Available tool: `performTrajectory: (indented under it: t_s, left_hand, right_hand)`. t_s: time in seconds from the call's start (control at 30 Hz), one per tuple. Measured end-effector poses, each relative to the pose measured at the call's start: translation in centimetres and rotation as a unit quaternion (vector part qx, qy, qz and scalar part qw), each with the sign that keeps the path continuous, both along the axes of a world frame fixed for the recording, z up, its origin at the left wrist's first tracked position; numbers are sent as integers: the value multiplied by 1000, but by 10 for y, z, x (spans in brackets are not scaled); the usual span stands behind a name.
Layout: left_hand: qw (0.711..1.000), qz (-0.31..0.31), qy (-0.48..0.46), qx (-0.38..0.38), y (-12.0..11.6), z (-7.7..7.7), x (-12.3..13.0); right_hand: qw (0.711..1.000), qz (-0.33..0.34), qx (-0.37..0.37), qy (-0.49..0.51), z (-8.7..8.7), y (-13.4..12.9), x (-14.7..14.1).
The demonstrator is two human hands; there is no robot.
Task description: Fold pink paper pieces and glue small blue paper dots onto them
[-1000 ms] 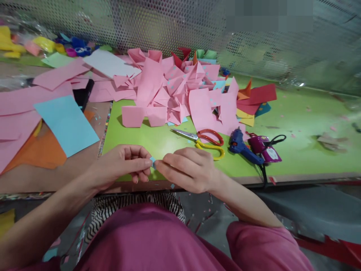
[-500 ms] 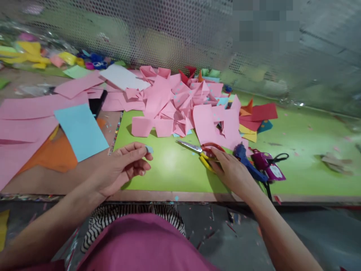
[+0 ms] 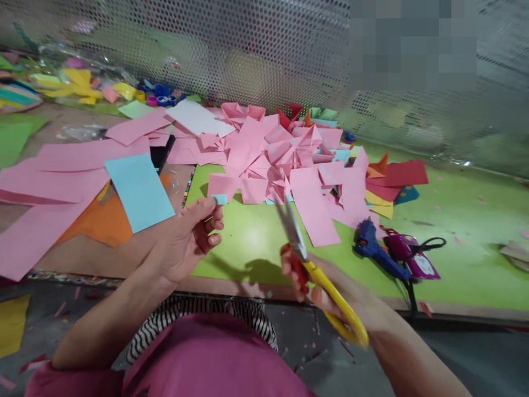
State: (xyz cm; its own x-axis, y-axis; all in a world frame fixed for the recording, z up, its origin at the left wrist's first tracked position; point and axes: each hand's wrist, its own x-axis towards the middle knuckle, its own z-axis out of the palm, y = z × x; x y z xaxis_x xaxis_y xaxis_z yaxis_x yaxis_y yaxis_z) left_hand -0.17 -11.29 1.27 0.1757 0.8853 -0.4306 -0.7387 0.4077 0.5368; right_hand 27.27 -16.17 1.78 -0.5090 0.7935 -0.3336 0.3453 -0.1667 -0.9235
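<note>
Between the thumb and fingers of my left hand (image 3: pixel 194 231) is a small light blue paper piece (image 3: pixel 220 199), held above the table's front part. My right hand (image 3: pixel 318 281) is closed round the handles of the scissors (image 3: pixel 297 240), which have one red and one yellow handle. The scissor blades point up and away, slightly parted and blurred, to the right of the blue piece. Behind both hands lies a heap of folded pink paper (image 3: pixel 248 146), some of it with blue dots.
A blue glue gun (image 3: pixel 374 248) and a purple item (image 3: pixel 413 256) with a black cord lie at the right. On the left are a light blue sheet (image 3: pixel 140 193), orange paper (image 3: pixel 103 220) and pink strips (image 3: pixel 61 187). Behind stands a perforated metal panel (image 3: pixel 248 49).
My right hand has picked the scissors up off the table and brought them nearer to me, blades pointing up. My left hand still holds the blue piece, now more visible. The view has shifted slightly.
</note>
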Motion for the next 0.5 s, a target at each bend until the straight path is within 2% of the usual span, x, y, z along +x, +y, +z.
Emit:
performTrajectory:
  t_s: [0.07,0.13,0.3,0.5]
  left_hand:
    - [1000,3,0,7,-1,0,0]
    - [1000,4,-5,14,-2,0,1]
    - [999,3,-13,33,-3,1,2]
    - [999,2,-27,32,-3,3,4]
  right_hand:
    - [996,52,-47,56,-9,-4,-18]
    - [988,77,-76,111,-16,-5,-35]
    - [969,72,-129,197,-15,-10,-60]
    - [965,73,-146,203,-10,-11,-70]
